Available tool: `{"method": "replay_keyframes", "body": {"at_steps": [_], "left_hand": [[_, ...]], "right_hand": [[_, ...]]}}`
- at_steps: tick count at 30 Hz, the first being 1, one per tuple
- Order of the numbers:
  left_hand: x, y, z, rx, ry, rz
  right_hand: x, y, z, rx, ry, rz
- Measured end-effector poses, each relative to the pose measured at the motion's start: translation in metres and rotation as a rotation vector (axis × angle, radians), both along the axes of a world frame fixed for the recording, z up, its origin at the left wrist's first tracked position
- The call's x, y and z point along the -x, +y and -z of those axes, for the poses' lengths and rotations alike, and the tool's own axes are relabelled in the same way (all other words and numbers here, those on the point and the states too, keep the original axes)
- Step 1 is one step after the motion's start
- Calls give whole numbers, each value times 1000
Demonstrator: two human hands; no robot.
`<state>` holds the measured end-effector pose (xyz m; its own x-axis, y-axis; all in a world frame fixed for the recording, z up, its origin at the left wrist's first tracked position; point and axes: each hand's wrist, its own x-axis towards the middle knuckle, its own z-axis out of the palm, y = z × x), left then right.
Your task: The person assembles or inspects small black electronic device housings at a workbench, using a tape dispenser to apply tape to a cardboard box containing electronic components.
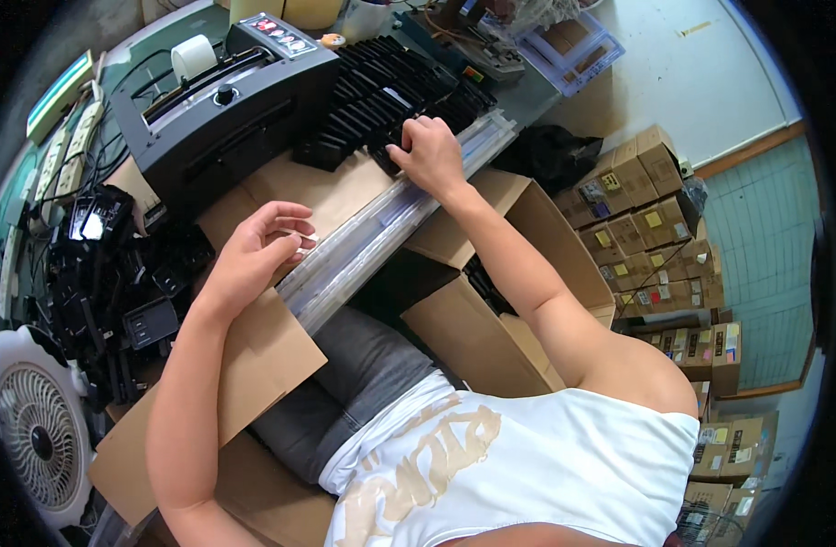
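Note:
My right hand [429, 157] is closed at the near edge of the rows of flat black plastic pieces [391, 77]. Its fingertips pinch one black piece [382, 157], mostly hidden by the hand. My left hand [258, 244] hovers over brown cardboard [277, 187] at the bench edge, its fingers loosely bent and the thumb apart from the upper fingers. A small pale spot shows by its fingertips; I cannot tell what it is. Beyond my hands stands a dark grey tape dispenser [227, 114] with a white roll [193, 57] on top.
Clear plastic strips [345, 260] run along the bench edge. An open carton [464, 319] with black pieces inside stands below my right arm. Black adapters and cables [117, 273] pile up at left, above a white fan [40, 428]. Stacked cartons [655, 228] line the right wall.

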<state>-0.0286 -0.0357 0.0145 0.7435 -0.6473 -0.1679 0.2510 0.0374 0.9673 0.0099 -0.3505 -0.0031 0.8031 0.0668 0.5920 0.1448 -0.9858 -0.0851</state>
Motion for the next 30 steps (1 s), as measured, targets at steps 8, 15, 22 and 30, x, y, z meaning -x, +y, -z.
{"method": "replay_keyframes", "body": {"at_steps": [8, 15, 22, 30], "left_hand": [[1, -1, -1, -63, -42, 14], [0, 0, 4, -61, -51, 14], [-1, -1, 5, -62, -62, 24], [2, 6, 14, -203, -492, -86]], "right_hand": [[-4, -12, -14, 30, 161, 72], [-6, -8, -11, 48, 129, 77], [-13, -16, -7, 62, 168, 60], [-22, -17, 1, 19, 141, -53]]}}
